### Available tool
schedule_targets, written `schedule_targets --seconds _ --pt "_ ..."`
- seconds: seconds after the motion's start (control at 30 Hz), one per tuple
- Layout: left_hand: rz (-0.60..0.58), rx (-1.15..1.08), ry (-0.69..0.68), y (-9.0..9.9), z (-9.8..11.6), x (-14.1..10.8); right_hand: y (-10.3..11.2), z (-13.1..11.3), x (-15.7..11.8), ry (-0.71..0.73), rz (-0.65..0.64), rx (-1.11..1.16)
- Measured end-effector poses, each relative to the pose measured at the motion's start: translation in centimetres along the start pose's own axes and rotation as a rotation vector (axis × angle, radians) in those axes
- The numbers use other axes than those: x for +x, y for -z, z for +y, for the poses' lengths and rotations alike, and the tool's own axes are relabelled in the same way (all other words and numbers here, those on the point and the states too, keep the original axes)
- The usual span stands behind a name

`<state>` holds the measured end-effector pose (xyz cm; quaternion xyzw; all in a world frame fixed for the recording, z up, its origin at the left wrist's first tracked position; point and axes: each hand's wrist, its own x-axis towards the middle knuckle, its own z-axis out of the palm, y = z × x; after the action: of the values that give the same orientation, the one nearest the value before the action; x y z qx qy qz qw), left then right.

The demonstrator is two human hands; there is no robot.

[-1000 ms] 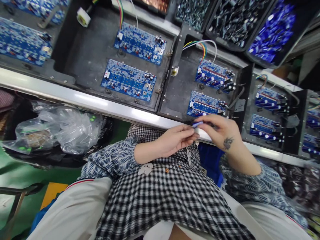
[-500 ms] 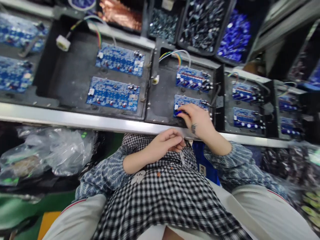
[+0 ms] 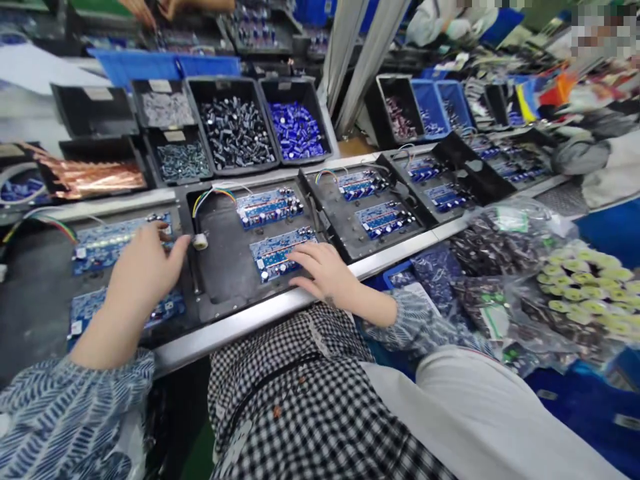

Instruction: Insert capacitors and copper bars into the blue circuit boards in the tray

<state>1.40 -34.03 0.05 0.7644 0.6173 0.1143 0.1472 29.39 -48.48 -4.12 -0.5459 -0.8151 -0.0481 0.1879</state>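
Note:
My left hand (image 3: 145, 270) is over the left tray, above two blue circuit boards, its thumb spread from the fingers and nothing visible in it. Below it lies the lower left board (image 3: 167, 308), partly covered. My right hand (image 3: 323, 272) reaches over the right end of a blue board (image 3: 273, 252) in the middle tray, fingers apart, holding nothing that shows. White-topped capacitors stand at that board's front left edge. Behind it lies another board (image 3: 270, 208) with a row of capacitors. A white connector (image 3: 201, 241) on coloured wires rests by the middle tray's left wall.
Bins of blue capacitors (image 3: 296, 130), black capacitors (image 3: 237, 130) and copper-coloured pieces (image 3: 100, 177) stand behind the trays. A metal rail (image 3: 240, 325) runs along the front. Bagged parts (image 3: 500, 267) lie at the right. Another person's hands (image 3: 165, 10) show at the top.
The view has swung toward the right. My left hand has risen from my lap to the left tray and spread its thumb. My right hand has opened; the blue part in its fingers is gone.

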Motion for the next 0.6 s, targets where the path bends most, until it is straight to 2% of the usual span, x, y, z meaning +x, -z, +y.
schedule_targets --seconds 0.1,0.2,0.33,0.5,0.6 --pt "-0.146 0.148 0.030 0.1 1.4 1.3 1.9 2.7 -3.7 -0.076 -0.004 -0.071" --pt "-0.108 0.296 0.026 -0.2 2.7 1.2 1.9 4.8 -5.9 -0.080 -0.059 -0.151" --pt "-0.095 0.427 0.061 -0.2 3.8 1.3 0.6 5.9 -6.2 -0.024 -0.075 -0.208" --pt "-0.079 0.334 0.141 -0.5 4.6 2.2 0.6 7.0 -6.1 -0.015 -0.085 -0.210" --pt "-0.088 0.222 0.100 -0.9 5.7 2.7 1.5 8.3 -7.0 -0.055 -0.083 -0.207"
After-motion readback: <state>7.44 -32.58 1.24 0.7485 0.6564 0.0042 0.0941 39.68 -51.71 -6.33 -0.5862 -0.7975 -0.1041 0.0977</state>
